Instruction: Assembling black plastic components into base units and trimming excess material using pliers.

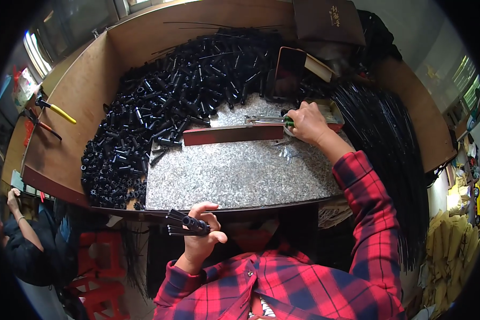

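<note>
In my left hand (198,241), near the table's front edge, is a bundle of thin black rods and a short black tube (189,223); the fingers curl round it. My right hand (310,127) reaches to the far right of the granite-patterned board (240,181). Its fingers close on a green-handled tool (289,121), whose exact kind I cannot make out. Silvery metal tools (264,119) lie just left of that hand, behind a long dark-red strip (234,135). A few small shiny pieces (287,153) rest on the board in front of the strip.
Many black tubular parts (181,85) are heaped at the left and back, inside wooden walls (69,122). Long black rods (381,128) lie along the right. A phone (289,72) stands upright at the back. Pliers (57,110) hang at left; a co-worker's arm (26,226) shows below.
</note>
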Action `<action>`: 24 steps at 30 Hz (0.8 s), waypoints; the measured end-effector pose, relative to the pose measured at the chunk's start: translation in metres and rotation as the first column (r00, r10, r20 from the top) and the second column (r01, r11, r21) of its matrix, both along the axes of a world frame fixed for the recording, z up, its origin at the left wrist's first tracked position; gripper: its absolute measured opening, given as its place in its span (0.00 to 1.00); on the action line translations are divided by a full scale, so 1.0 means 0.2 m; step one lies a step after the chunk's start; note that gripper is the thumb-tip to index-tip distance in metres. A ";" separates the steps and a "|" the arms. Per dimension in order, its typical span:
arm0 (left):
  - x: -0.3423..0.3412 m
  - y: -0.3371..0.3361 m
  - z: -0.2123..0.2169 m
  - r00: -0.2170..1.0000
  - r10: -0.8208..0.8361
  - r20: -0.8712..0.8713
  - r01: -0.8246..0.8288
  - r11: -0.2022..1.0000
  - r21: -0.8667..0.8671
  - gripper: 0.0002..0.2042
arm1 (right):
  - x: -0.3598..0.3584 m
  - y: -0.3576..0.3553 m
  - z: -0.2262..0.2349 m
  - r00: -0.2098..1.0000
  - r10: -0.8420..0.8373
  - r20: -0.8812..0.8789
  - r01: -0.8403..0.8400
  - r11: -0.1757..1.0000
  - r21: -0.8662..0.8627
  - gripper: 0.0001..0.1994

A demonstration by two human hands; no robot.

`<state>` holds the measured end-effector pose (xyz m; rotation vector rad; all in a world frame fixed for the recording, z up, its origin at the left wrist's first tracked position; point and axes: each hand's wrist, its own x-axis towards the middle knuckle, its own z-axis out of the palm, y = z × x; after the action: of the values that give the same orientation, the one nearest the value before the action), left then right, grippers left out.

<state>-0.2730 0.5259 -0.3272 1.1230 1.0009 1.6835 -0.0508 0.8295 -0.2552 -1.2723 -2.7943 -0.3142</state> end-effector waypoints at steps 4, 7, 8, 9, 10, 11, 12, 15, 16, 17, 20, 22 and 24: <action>-0.01 0.01 -0.01 1.000 0.004 0.003 -0.004 1.000 -0.009 0.36 | 0.01 -0.02 0.03 0.993 0.002 -0.119 0.001 1.000 0.026 0.08; -0.01 0.02 -0.02 1.000 0.010 0.012 -0.010 1.000 -0.020 0.36 | 0.02 -0.03 0.02 0.974 0.017 -0.226 -0.006 0.999 0.053 0.07; -0.01 0.02 -0.03 1.000 0.010 0.011 -0.010 1.000 -0.025 0.36 | 0.03 -0.03 0.01 0.962 0.008 -0.275 0.009 0.998 0.062 0.07; 0.00 0.03 -0.03 1.000 0.006 0.011 -0.005 1.000 -0.025 0.36 | 0.04 -0.03 0.01 0.962 0.004 -0.274 0.013 0.998 0.062 0.07; 0.00 0.03 -0.02 1.000 0.004 0.011 -0.004 1.000 -0.020 0.36 | 0.05 -0.03 0.01 0.958 -0.022 -0.286 0.036 0.998 0.044 0.07; 0.00 0.03 -0.02 1.000 0.005 0.008 -0.005 1.000 -0.015 0.35 | 0.05 -0.03 0.01 0.953 -0.045 -0.299 0.055 0.998 0.027 0.08; 0.01 0.03 -0.02 1.000 0.003 0.005 -0.003 1.000 -0.012 0.35 | 0.06 -0.03 0.01 0.952 -0.045 -0.302 0.057 0.998 0.030 0.08; 0.01 0.03 0.00 0.997 0.025 -0.078 -0.027 0.999 -0.025 0.37 | 0.07 -0.01 0.01 0.960 -0.029 -0.280 0.051 0.996 0.070 0.06; 0.01 0.02 -0.01 0.996 0.027 -0.089 -0.028 1.000 -0.014 0.37 | 0.08 -0.03 0.00 0.961 -0.045 -0.274 0.064 0.996 0.060 0.06; 0.01 0.02 -0.01 0.996 0.019 -0.084 -0.023 0.999 -0.041 0.36 | 0.09 -0.03 0.00 0.957 -0.075 -0.279 0.087 0.996 0.031 0.07; 0.02 0.02 -0.01 0.998 0.004 -0.061 -0.009 0.996 -0.089 0.35 | 0.09 -0.08 0.04 0.961 -0.070 -0.267 0.073 0.997 0.001 0.09; 0.01 0.04 0.00 0.999 -0.017 -0.048 0.012 0.994 -0.105 0.34 | 0.07 -0.06 0.05 0.961 -0.060 -0.271 0.057 0.998 -0.019 0.09; 0.00 0.03 -0.01 0.998 -0.008 -0.061 0.002 0.995 -0.099 0.33 | 0.05 -0.08 0.06 0.952 -0.044 -0.303 0.049 0.999 0.006 0.08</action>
<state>-0.2724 0.5316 -0.3288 1.1172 1.1068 1.5861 -0.0404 0.8136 -0.2438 -1.2635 -2.5034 -0.1260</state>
